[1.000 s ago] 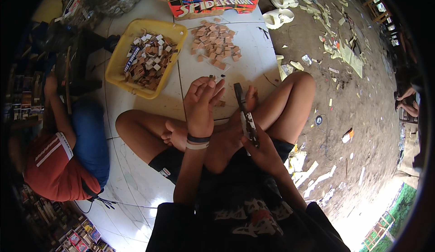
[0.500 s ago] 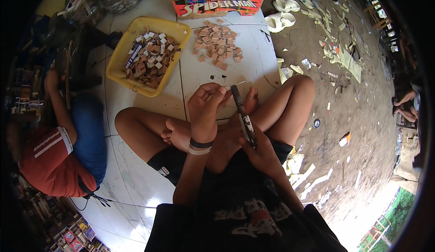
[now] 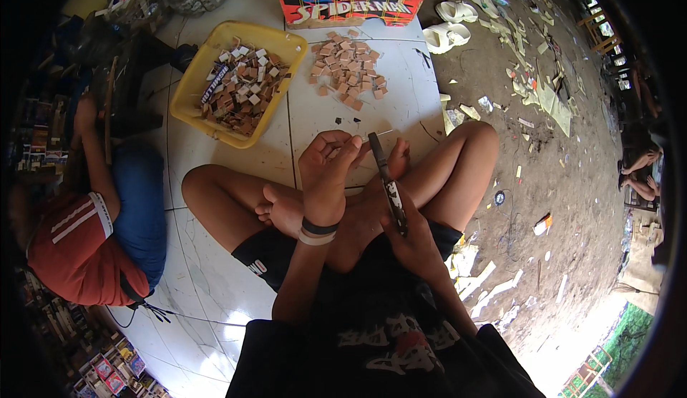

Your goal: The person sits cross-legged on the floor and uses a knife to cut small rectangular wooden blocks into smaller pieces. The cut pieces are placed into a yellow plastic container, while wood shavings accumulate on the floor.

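My right hand [image 3: 413,241] is wrapped round a slim dark hand tool [image 3: 386,180] with worn pale patches on its grip. It looks like pliers seen edge-on. The tool points up and away from me, above my crossed legs. Thumb and fingertips of my left hand [image 3: 323,173] are pinched together just left of the tool's tip. A thin, pale wire-like piece [image 3: 387,133] sticks out past the tip on the right. Its other end, toward my left fingertips, is too fine to follow. Beyond my hands, a loose pile of small brown square pieces [image 3: 348,69] lies on the white tiles.
A yellow plastic basin [image 3: 184,114] of brown and white squares stands left of the pile. Behind is a cardboard box [image 3: 351,13] of small parts. White clogs [image 3: 447,37] and scraps lie on the dirt floor at right. A person in red [image 3: 79,248] sits at left.
The tool and both hands have shifted very slightly right in the picture. The view has tilted a little, and both grips look the same.
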{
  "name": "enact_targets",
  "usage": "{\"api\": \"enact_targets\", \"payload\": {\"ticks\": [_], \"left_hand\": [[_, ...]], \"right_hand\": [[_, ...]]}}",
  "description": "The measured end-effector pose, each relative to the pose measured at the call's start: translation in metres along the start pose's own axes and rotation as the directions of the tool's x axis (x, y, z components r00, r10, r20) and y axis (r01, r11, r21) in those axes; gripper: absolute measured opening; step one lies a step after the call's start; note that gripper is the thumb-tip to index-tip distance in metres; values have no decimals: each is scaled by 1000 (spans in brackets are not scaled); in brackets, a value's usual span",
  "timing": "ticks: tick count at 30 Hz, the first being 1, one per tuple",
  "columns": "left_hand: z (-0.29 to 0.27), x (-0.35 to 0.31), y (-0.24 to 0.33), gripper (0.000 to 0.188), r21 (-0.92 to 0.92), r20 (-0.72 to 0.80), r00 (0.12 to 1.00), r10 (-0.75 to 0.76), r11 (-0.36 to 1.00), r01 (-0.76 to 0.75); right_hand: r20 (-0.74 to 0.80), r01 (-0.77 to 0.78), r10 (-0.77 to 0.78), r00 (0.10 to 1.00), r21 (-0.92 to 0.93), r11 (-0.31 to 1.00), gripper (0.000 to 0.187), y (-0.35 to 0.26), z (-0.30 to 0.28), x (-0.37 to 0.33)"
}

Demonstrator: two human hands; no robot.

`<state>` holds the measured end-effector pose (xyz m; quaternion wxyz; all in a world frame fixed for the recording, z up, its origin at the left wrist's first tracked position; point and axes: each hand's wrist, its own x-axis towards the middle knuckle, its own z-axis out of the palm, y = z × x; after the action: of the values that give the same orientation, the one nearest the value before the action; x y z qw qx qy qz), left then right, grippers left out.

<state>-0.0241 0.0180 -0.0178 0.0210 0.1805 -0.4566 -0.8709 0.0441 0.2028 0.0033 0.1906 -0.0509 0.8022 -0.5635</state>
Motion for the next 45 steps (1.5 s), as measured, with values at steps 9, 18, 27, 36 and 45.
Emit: {"api": "enact_targets", "payload": {"ticks": [9, 18, 27, 36, 45], "left_hand": [[3, -1, -10, 23, -6, 60, 987, 150, 989, -150], [5, -3, -1, 20, 591, 167, 787, 593, 579, -562], [-1, 1, 14, 22, 665, 253, 766, 590, 470, -581], [-25, 12, 40, 26, 548, 232, 908, 349, 724, -419], [-25, 10, 46, 26, 545, 258, 932, 255, 758, -359]], "right_hand": [[39, -44, 41, 998, 69, 997, 63, -2, -1, -1], [-197, 105, -220, 955, -470, 876, 89, 8, 21, 11], [-171, 175, -255, 952, -379, 909, 86, 4, 21, 14], [-62, 200, -218, 974, -221, 954, 81, -8, -15, 10], [44, 249, -247, 968, -74, 966, 77, -6, -12, 9]]}}
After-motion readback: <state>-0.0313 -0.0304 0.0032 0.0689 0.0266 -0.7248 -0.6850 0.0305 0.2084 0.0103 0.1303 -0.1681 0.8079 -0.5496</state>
